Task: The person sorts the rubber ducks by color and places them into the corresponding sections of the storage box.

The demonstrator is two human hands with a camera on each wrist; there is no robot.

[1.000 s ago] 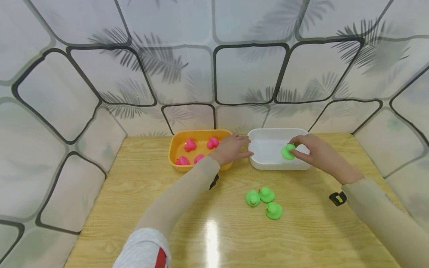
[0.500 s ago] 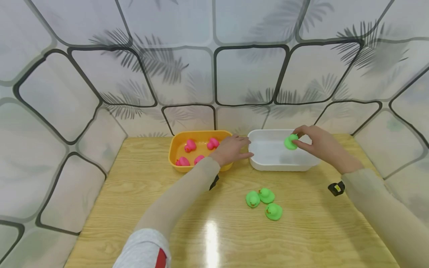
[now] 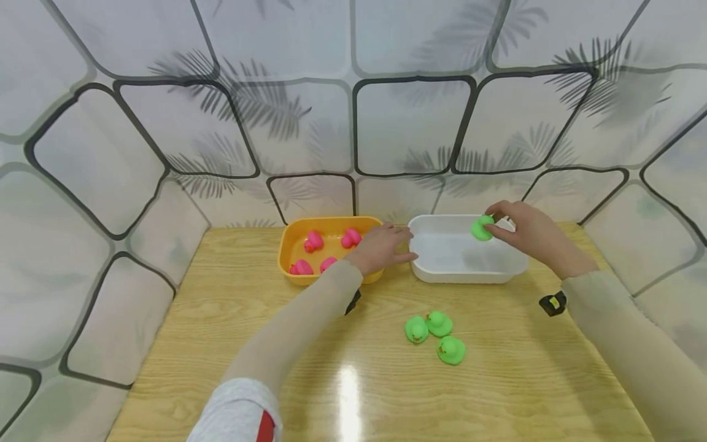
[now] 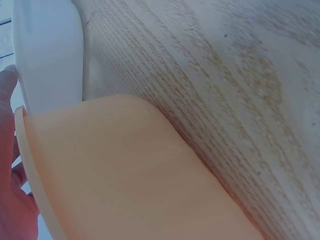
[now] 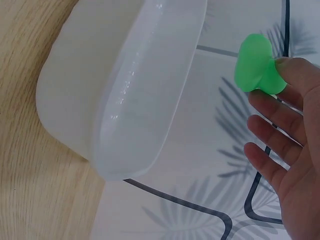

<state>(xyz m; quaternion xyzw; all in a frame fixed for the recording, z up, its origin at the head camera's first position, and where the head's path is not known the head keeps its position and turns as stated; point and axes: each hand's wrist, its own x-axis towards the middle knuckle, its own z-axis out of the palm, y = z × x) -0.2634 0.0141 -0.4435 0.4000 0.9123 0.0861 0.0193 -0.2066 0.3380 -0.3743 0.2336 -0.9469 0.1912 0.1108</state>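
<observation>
My right hand pinches a green rubber duck between thumb and fingers, above the back right part of the white tub. In the right wrist view the green duck hangs past the tub's rim, held by its head end. My left hand spans the gap between the orange tub and the white tub, its fingers outstretched and their tips at the white tub's left rim. Several pink rubber ducks lie in the orange tub, one of them near its back wall. The left forearm partly hides that tub.
On the wooden table, in front of the white tub, sit three more green ducks, the nearest one slightly apart. A patterned fabric wall rises behind the tubs and along both sides.
My right hand has lifted the green duck up and back, slightly rightward, from low in the white tub to over its back edge. The left hand has kept its place.
</observation>
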